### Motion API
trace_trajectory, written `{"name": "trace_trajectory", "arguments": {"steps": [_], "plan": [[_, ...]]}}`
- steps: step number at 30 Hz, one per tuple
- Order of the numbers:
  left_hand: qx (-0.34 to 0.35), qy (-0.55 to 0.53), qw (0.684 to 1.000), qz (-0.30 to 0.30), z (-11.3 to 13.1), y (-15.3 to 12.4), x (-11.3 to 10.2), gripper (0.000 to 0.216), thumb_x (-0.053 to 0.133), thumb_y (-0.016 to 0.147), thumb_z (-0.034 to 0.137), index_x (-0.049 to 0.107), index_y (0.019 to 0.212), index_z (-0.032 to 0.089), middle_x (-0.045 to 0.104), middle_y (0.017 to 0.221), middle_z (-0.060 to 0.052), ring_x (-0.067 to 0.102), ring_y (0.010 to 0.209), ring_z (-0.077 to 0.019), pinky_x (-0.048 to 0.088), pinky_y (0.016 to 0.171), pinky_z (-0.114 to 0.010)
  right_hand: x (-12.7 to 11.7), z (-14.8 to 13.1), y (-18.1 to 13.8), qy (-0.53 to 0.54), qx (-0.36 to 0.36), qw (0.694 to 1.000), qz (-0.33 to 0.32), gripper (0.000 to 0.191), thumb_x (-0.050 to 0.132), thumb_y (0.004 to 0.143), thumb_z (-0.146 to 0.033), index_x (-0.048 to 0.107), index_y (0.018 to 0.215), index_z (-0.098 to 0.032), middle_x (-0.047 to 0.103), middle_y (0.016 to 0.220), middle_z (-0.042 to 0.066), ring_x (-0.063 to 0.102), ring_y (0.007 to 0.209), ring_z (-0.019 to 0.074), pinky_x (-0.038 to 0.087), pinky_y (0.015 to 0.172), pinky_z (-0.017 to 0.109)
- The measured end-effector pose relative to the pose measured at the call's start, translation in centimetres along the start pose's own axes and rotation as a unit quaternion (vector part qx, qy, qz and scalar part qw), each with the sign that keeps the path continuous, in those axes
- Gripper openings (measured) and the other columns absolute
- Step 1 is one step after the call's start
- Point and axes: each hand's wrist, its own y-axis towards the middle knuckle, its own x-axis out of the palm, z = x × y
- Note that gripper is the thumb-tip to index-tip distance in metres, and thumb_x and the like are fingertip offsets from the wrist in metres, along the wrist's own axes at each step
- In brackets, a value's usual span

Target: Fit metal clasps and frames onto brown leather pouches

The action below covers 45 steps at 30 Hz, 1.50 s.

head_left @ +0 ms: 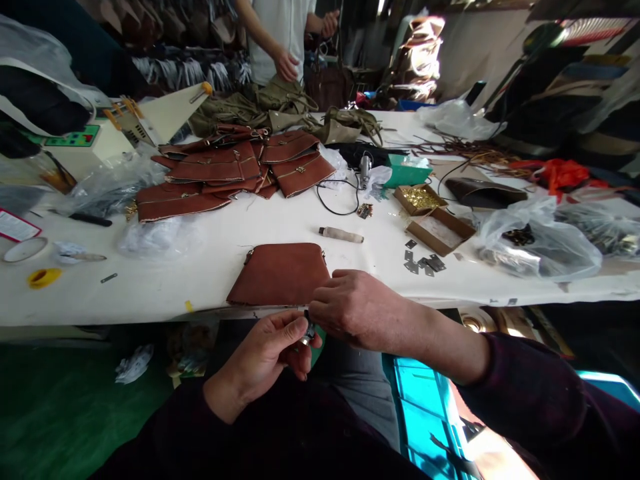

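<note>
My left hand [267, 353] and my right hand [350, 307] meet just below the front edge of the white table [210, 267]. Both pinch a small dark metal fitting [309, 330] between their fingertips. Right above them a brown leather pouch [280, 273] lies flat at the table edge. A pale wooden-handled tool [341, 235] rests a little beyond the pouch. Small flat metal plates [423, 263] are scattered to the right of it.
A stack of brown leather pieces [230, 170] lies mid-table. Two open cardboard boxes [433, 217] hold small hardware. Plastic bags [540, 240] sit at right, tape rolls [30, 257] at left. Another person [283, 40] stands at the far side by olive bags [280, 107]. A teal crate [425, 413] stands below right.
</note>
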Motion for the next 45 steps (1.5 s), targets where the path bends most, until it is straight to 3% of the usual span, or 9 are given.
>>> {"name": "trace_trajectory", "arguments": {"steps": [7, 12, 15, 22, 26, 29, 39, 42, 45], "plan": [[-0.032, -0.077, 0.996, 0.010, 0.2, -0.1, -0.3, 0.045, 0.083, 0.089, 0.055, 0.076, 0.087, 0.011, 0.072, 0.077, -0.006, 0.065, 0.051, -0.0116, 0.054, 0.043, -0.020, 0.7, 0.5, -0.5, 0.066, 0.038, 0.996, 0.052, 0.018, 0.059, 0.110, -0.027, 0.070, 0.099, -0.017, 0.071, 0.092, 0.006, 0.062, 0.078, 0.0180, 0.042, 0.072, 0.034], [-0.009, -0.148, 0.988, 0.052, 0.3, -0.2, -0.6, 0.040, 0.087, 0.088, 0.050, 0.077, 0.090, 0.011, 0.073, 0.077, -0.005, 0.065, 0.054, -0.0097, 0.056, 0.047, -0.017, 3.6, -2.0, -1.2, 0.275, 0.164, 0.911, 0.259, 0.020, 0.072, 0.105, -0.031, 0.070, 0.121, -0.020, 0.073, 0.105, 0.007, 0.069, 0.089, 0.0168, 0.055, 0.079, 0.029], [0.007, -0.167, 0.985, 0.052, 0.4, -0.1, -0.7, 0.037, 0.088, 0.088, 0.046, 0.079, 0.094, 0.011, 0.070, 0.072, -0.003, 0.066, 0.059, -0.0108, 0.059, 0.051, -0.018, 5.3, -4.1, -0.7, 0.297, 0.191, 0.884, 0.306, 0.021, 0.076, 0.101, -0.031, 0.073, 0.119, -0.021, 0.072, 0.100, 0.006, 0.069, 0.087, 0.0180, 0.057, 0.079, 0.031], [0.037, -0.170, 0.982, 0.073, 0.5, -0.5, -0.3, 0.028, 0.092, 0.085, 0.038, 0.078, 0.094, 0.016, 0.069, 0.087, -0.001, 0.066, 0.072, -0.0105, 0.058, 0.057, -0.020, 5.5, -4.7, 0.3, 0.157, 0.173, 0.929, 0.288, 0.012, 0.065, 0.108, -0.029, 0.073, 0.105, -0.020, 0.073, 0.094, 0.007, 0.066, 0.083, 0.0186, 0.051, 0.078, 0.035], [0.049, -0.150, 0.986, 0.043, 0.6, -0.7, -0.3, 0.031, 0.091, 0.085, 0.040, 0.075, 0.085, 0.014, 0.065, 0.077, 0.000, 0.064, 0.066, -0.0115, 0.056, 0.055, -0.022, 4.6, -4.2, 0.2, 0.084, 0.138, 0.958, 0.236, 0.017, 0.059, 0.111, -0.030, 0.069, 0.102, -0.019, 0.072, 0.090, 0.006, 0.065, 0.081, 0.0192, 0.047, 0.077, 0.036], [0.050, -0.141, 0.988, 0.021, 0.6, -0.8, -0.2, 0.035, 0.091, 0.084, 0.043, 0.072, 0.079, 0.014, 0.062, 0.070, 0.000, 0.062, 0.063, -0.0116, 0.055, 0.055, -0.023, 4.7, -4.3, 0.3, 0.119, 0.110, 0.956, 0.245, 0.014, 0.059, 0.110, -0.027, 0.067, 0.103, -0.019, 0.072, 0.092, 0.006, 0.064, 0.083, 0.0195, 0.048, 0.079, 0.036], [0.091, -0.111, 0.989, 0.022, 0.2, -0.5, -0.4, 0.028, 0.086, 0.091, 0.040, 0.077, 0.085, 0.014, 0.066, 0.079, -0.003, 0.063, 0.071, -0.0125, 0.058, 0.066, -0.025, 6.2, -5.8, 0.8, 0.402, 0.179, 0.831, 0.341, 0.023, 0.065, 0.109, -0.030, 0.071, 0.089, -0.021, 0.073, 0.081, 0.002, 0.068, 0.076, 0.0160, 0.055, 0.076, 0.031], [0.070, -0.138, 0.988, 0.019, 0.5, -0.3, -0.1, 0.032, 0.084, 0.092, 0.044, 0.079, 0.089, 0.013, 0.066, 0.076, -0.003, 0.062, 0.066, -0.0123, 0.057, 0.062, -0.025, 7.2, -5.6, 0.5, 0.400, 0.220, 0.800, 0.389, 0.017, 0.078, 0.100, -0.039, 0.076, 0.098, -0.023, 0.073, 0.086, 0.003, 0.069, 0.080, 0.0178, 0.058, 0.077, 0.033], [0.044, -0.157, 0.986, 0.028, 0.7, -0.2, 0.3, 0.036, 0.087, 0.089, 0.045, 0.081, 0.104, 0.013, 0.071, 0.080, -0.004, 0.062, 0.062, -0.0117, 0.056, 0.058, -0.024, 8.2, -5.1, 0.1, 0.368, 0.271, 0.781, 0.426, 0.042, 0.088, 0.089, -0.050, 0.075, 0.120, -0.024, 0.073, 0.106, 0.006, 0.069, 0.098, 0.0226, 0.059, 0.089, 0.039]]}}
